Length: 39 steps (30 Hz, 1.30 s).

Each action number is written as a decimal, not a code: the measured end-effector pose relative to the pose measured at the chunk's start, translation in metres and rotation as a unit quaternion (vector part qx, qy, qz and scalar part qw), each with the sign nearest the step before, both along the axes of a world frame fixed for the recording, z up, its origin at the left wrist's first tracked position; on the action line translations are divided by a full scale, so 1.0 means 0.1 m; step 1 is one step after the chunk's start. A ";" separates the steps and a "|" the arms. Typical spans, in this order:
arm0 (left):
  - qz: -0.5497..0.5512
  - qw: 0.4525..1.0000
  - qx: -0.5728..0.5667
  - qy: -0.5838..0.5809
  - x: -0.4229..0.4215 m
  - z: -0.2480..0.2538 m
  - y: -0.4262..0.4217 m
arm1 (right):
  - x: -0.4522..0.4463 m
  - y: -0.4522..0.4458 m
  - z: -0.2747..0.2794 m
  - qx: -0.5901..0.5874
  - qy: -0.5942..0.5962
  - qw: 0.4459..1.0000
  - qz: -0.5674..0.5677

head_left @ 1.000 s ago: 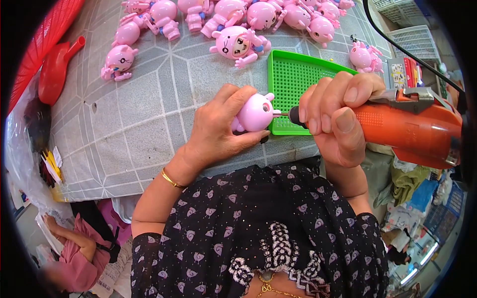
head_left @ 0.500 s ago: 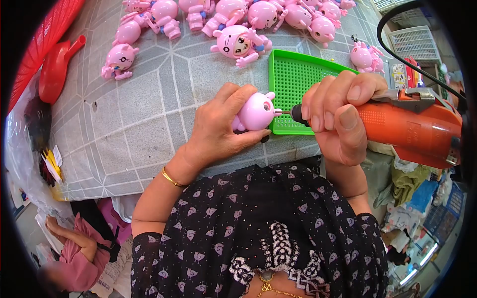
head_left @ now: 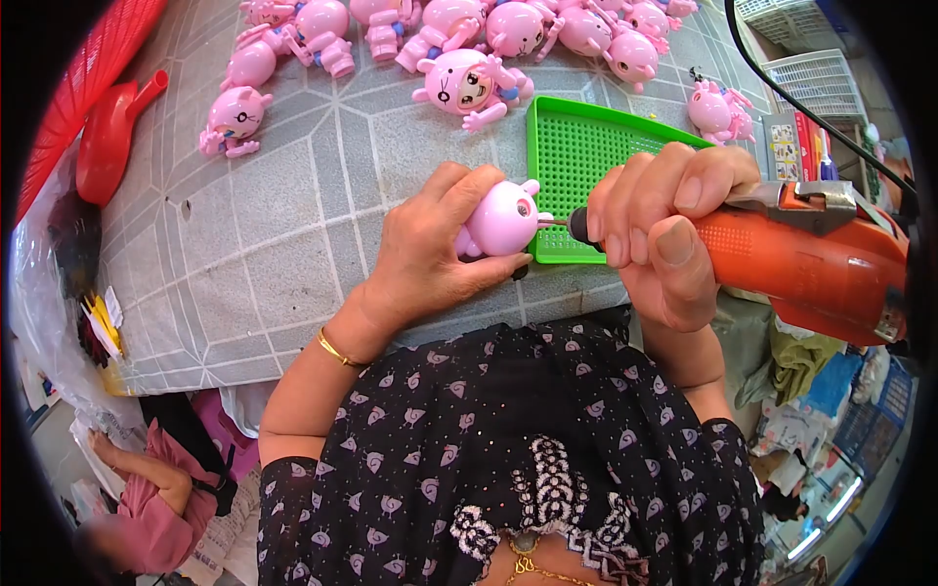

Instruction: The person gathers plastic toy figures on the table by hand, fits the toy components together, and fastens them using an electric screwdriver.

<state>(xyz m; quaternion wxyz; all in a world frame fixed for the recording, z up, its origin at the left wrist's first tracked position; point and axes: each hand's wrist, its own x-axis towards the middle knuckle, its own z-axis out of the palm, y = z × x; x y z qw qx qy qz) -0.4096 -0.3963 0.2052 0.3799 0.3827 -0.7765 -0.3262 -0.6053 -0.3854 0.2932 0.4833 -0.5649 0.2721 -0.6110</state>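
Note:
My left hand (head_left: 430,230) is wrapped round a pink toy figure (head_left: 500,220), pressing it to the table with its round head facing right. My right hand (head_left: 669,230) grips an orange electric screwdriver (head_left: 796,259) with a metal lever on its upper side. Its thin bit points left and meets a small peg on the toy's head; whether a screw sits there is too small to tell. A green perforated tray (head_left: 586,259) lies just behind and below the bit. Part of the toy's body is hidden by my left hand.
Several pink toy figures (head_left: 459,83) lie along the far side of the grey patterned table (head_left: 264,264). Another pink toy (head_left: 718,112) lies beyond the tray. A red scoop-like object (head_left: 107,146) is at left. A black cable (head_left: 801,122) hangs at right. A person (head_left: 166,498) sits lower left.
The screwdriver has shifted slightly left, its rear end dipping a little, and my right hand has moved with it. The cable has swung left. My left hand and the toy stay put.

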 end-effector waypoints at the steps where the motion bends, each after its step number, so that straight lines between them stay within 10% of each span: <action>1: 0.001 1.000 0.001 0.000 0.00 0.00 0.00 | 0.00 0.00 0.00 0.000 0.000 1.000 0.000; 18: -0.008 1.000 0.019 0.007 0.01 0.01 0.00 | -0.01 -0.10 -0.38 -0.106 0.265 0.957 -0.045; 23: -0.002 1.000 0.017 0.001 0.00 0.01 -0.01 | -0.15 -0.15 0.00 -0.049 -0.104 0.993 -0.037; 39: 0.005 1.000 0.004 0.023 -0.03 0.00 -0.01 | -0.20 -0.03 -0.22 0.014 -0.011 0.998 -0.059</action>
